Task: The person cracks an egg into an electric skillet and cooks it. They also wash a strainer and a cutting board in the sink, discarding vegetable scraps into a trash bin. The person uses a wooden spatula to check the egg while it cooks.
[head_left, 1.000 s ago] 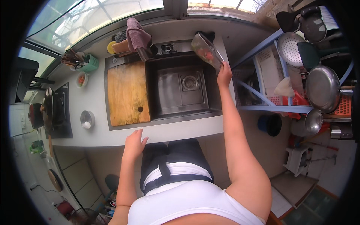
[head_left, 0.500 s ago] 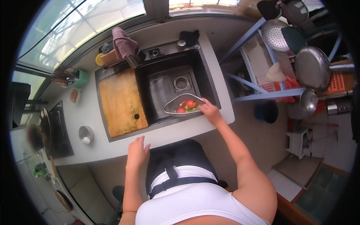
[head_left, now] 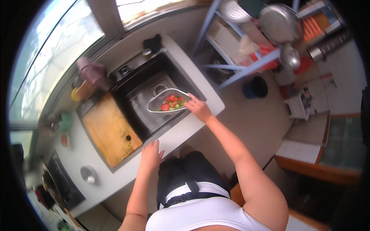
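Observation:
My right hand (head_left: 199, 107) grips the rim of a rounded-triangular metal-rimmed basket (head_left: 156, 103), closed on its right corner. Chopped red tomato (head_left: 172, 98) and green pieces lie inside. The basket hangs over the dark sink (head_left: 140, 94), partly covering the basin and its drain. My left hand (head_left: 152, 154) is by the counter's front edge, empty, with the thumb apart from loosely bent fingers. Just left of the basin, a wooden cutting board (head_left: 109, 129) with a dark round hole covers the sink's left side.
A small bowl (head_left: 88, 171) holding a white egg-like thing (head_left: 91, 179) stands on the counter left of the board. Beyond it sits a stove (head_left: 65, 181). Right of the counter are a blue metal rack (head_left: 250, 69), hanging pans (head_left: 280, 24) and a dark bucket (head_left: 255, 87).
My view has turned, so the counter now slants more. The basket shows more of its contents and stays in my right hand. My left hand remains empty near the counter edge.

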### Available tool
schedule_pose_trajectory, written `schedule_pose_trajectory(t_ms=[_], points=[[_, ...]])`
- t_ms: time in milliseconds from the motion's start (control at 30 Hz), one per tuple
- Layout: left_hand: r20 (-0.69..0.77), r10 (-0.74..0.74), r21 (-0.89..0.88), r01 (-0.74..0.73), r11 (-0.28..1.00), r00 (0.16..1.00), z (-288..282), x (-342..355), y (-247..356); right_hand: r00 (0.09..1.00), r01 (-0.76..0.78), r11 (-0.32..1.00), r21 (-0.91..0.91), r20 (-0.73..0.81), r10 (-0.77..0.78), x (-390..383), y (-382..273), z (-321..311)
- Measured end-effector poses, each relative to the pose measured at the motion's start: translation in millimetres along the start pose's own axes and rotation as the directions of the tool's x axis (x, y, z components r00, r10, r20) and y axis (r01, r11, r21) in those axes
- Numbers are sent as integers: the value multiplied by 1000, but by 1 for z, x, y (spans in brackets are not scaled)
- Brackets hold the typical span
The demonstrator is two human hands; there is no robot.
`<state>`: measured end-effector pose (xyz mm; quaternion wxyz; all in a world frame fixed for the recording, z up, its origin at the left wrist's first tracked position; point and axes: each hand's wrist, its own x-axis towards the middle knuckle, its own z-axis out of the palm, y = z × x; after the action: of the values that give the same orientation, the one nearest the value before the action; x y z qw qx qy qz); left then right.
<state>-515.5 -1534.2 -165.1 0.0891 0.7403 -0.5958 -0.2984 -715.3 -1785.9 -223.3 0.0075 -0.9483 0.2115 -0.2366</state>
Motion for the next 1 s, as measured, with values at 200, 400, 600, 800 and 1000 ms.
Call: schedule_pose_trajectory(t_ms=[200,400,600,800,1000], points=[[-19,173,76,-171,982,985,22,45,46,960,-210,978,-17,-196,202,-47,39,-63],[102,198,258,-218,941,975,60,121,119,877,-433,879,-200,-318,360,-179,144,-142],[98,-44,436,-3,900,994,122,189,199,736,-677,670,-305,-297,608,-347,301,-186],[-79,-304,671,276,688,949,171,202,199,460,-885,450,-121,-377,804,-475,487,-136],[-23,-236,717,181,673,971,161,216,237,238,-949,303,86,-433,870,-569,656,-56]])
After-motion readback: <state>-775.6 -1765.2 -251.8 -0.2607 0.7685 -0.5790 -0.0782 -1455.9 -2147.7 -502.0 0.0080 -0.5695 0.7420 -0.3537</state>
